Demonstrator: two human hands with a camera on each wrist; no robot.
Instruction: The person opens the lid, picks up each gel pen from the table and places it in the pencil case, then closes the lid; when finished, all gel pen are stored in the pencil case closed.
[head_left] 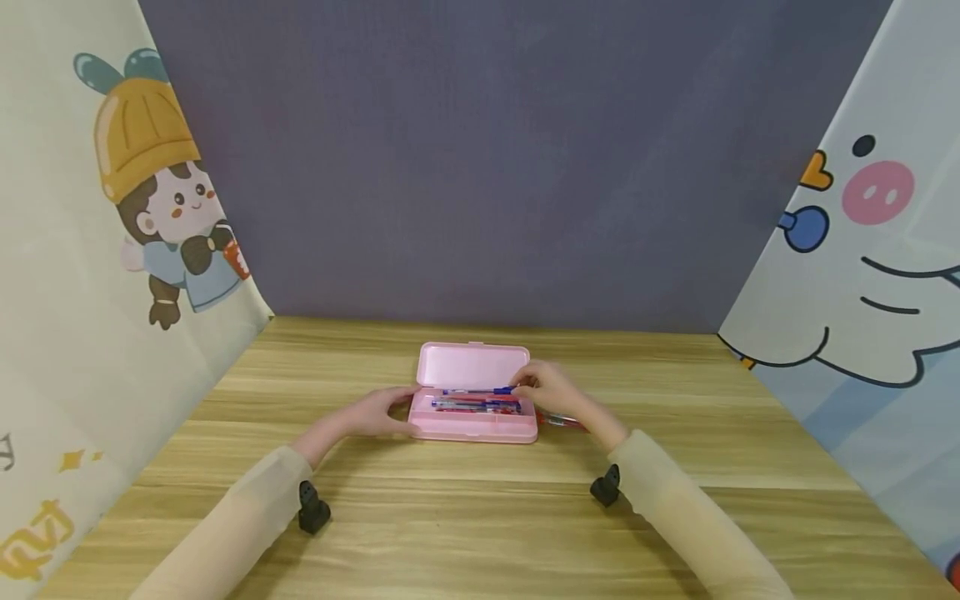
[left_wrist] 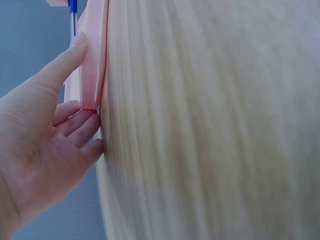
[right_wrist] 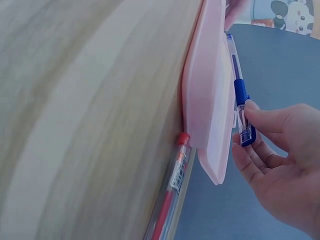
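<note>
A pink pencil case [head_left: 442, 425] lies on the wooden table with its lid [head_left: 472, 365] tipped back. Several pens [head_left: 476, 406], blue and red, lie in its long compartment. My left hand [head_left: 377, 412] holds the case's left end, thumb [left_wrist: 75, 52] along the front wall and fingers bent at the end. Between thumb and fingertips, my right hand [right_wrist: 280, 150] pinches a clear pen with blue grip and cap [right_wrist: 240, 92]. In the head view this pen lies across the back of the case, over the others.
Beside the case's right end, partly under my right forearm, red pens [right_wrist: 172, 185] lie on the wooden table [head_left: 465, 508]. A dark grey panel [head_left: 480, 167] rises behind the table, with cartoon-printed walls at the left and right.
</note>
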